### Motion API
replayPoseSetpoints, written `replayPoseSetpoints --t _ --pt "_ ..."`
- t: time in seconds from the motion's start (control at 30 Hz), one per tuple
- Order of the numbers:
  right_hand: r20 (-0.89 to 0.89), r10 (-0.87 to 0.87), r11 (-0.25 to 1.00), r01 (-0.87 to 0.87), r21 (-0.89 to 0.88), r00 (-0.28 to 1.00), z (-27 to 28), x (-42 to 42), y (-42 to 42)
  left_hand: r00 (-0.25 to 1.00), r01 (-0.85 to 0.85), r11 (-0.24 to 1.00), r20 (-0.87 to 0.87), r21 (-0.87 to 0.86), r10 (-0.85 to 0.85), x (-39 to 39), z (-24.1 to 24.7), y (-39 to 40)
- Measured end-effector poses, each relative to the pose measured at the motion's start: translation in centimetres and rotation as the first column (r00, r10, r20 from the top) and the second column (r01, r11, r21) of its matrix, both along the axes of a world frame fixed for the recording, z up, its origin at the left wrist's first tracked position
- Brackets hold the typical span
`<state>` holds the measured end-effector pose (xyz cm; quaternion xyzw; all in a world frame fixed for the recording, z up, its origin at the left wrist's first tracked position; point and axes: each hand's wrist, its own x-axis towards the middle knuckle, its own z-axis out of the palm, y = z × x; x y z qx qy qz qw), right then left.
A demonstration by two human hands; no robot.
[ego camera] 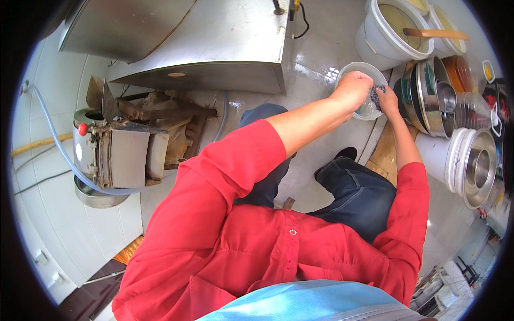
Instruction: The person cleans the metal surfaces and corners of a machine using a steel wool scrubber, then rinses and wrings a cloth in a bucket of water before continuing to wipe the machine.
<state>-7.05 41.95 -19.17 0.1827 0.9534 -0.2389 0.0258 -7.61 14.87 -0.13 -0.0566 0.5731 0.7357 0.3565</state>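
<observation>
My right hand grips a dark grey scouring pad, which looks like steel wool, at the right side of a whitish plastic tub. Over the same tub my left hand is bent with its fingers curled in. Whether anything lies inside those fingers is hidden. Below the hands, part of the tub's pale, shiny inside shows. The tub stands low, beyond my knees, close to the floor.
White buckets with yellowish contents stand behind the tub, a wooden handle across one. Steel pots and stacked buckets with steel bowls line the right. A steel cabinet and a machine with a red knob are left.
</observation>
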Motion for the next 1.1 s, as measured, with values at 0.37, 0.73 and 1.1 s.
replayPoseSetpoints --t 0.37,0.73,1.1 --pt "0.003 0.280 0.954 -0.278 -0.114 0.960 -1.5 1.6 0.6 0.836 -0.094 0.973 -0.547 -0.210 -0.038 -0.3 3.4 -2.6" --pt "-0.283 0.080 0.883 -0.200 -0.424 0.956 4.2 -2.7 -6.9 -0.200 -0.383 0.546 -0.510 -0.745 -0.836 -10.6 6.4 -17.9" --pt "-0.390 -0.165 0.264 -0.341 -0.902 0.906 11.5 -9.1 -26.6 -0.388 -0.308 0.467 -0.338 -0.829 -0.857 -12.4 4.5 -19.6"
